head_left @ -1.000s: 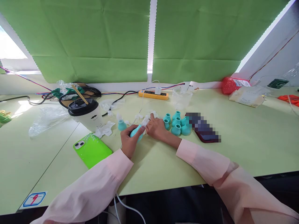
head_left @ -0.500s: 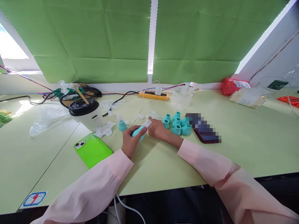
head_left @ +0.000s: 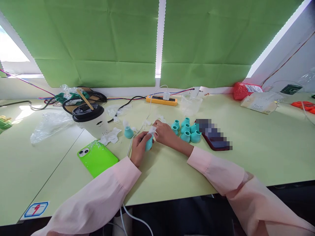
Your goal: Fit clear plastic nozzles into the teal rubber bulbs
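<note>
My left hand (head_left: 139, 147) is wrapped round a teal bulb (head_left: 149, 144), which stands roughly upright above the table. A translucent white piece (head_left: 152, 130) sits at the top of the bulb. The fingers of my right hand (head_left: 162, 132) are pinched at this white piece. Right of my hands stand several teal bulbs (head_left: 185, 127) with open necks, grouped together. Another teal bulb (head_left: 128, 132) with a whitish top stands left of my hands. Small translucent pieces (head_left: 161, 119) lie behind my right hand.
A green phone (head_left: 98, 159) and a lidded cup (head_left: 94, 124) are at the left. A dark phone (head_left: 214, 139) lies right of the bulbs. Farther back are a power strip (head_left: 161, 100), a clear plastic cup (head_left: 190, 104) and a tissue pack (head_left: 258, 103). A white cable runs beside my left hand.
The held bulb has turned more upright, with its white piece now pointing up. My right hand has shifted slightly left with its fingers curled more around the top.
</note>
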A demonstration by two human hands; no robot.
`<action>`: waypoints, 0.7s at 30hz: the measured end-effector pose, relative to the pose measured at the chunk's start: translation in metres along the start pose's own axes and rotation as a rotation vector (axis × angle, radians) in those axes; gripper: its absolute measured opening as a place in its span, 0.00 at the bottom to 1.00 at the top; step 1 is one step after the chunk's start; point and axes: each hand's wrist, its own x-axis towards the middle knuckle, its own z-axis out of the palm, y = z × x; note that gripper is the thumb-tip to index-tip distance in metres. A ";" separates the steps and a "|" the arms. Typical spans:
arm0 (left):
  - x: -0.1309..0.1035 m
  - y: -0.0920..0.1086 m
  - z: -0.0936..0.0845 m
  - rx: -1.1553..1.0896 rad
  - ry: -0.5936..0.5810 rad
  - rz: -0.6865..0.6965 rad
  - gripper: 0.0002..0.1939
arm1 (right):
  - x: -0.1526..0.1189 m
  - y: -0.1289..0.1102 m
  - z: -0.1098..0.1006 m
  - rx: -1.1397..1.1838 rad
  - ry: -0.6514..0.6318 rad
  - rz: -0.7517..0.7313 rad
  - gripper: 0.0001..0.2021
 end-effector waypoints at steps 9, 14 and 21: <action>-0.008 0.009 -0.003 0.333 0.010 0.255 0.09 | -0.034 -0.002 0.000 0.205 0.150 -0.074 0.07; -0.012 0.001 -0.008 0.562 -0.092 0.316 0.10 | -0.070 0.010 0.015 0.619 0.296 -0.036 0.07; -0.013 0.003 -0.007 0.536 -0.310 0.184 0.15 | -0.085 0.016 0.002 1.474 0.356 0.143 0.06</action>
